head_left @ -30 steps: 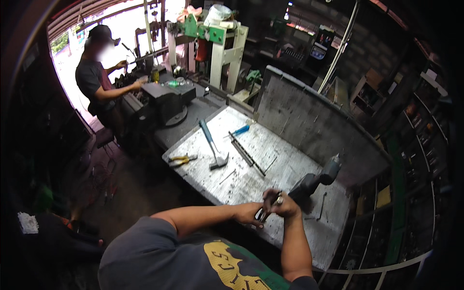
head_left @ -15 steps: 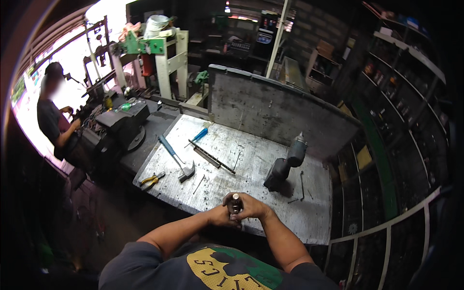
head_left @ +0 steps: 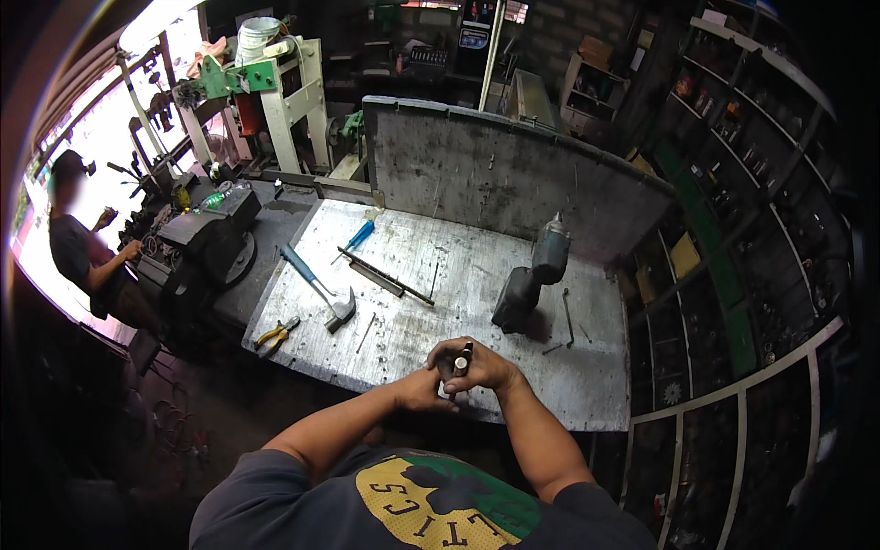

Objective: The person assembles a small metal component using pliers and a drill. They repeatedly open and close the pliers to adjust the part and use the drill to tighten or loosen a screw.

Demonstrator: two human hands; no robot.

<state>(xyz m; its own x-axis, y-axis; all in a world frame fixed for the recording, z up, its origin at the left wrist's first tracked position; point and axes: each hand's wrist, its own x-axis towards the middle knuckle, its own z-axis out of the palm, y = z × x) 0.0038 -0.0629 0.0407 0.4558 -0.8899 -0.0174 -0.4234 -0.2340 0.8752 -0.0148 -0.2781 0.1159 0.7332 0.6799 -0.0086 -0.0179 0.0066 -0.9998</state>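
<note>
Both of my hands meet over the near edge of the metal-topped workbench. My right hand is closed round a small dark metal cylindrical part with a shiny round end, tilted toward me. Just below and left, my left hand is closed about the lower end of that part, its fingers partly hidden. Nearest to them on the bench lies a thin metal rod. Farther left are a claw hammer with a blue handle and yellow-handled pliers.
A cordless impact wrench stands right of centre, beside a thin wrench. A blue-handled screwdriver and a long dark bar lie farther back. An upright metal panel borders the bench; another person works at the left.
The metal part has tipped so its shiny end faces me more, and my right hand has turned with it. The whole view has shifted slightly. At left, the other person's raised hand has moved.
</note>
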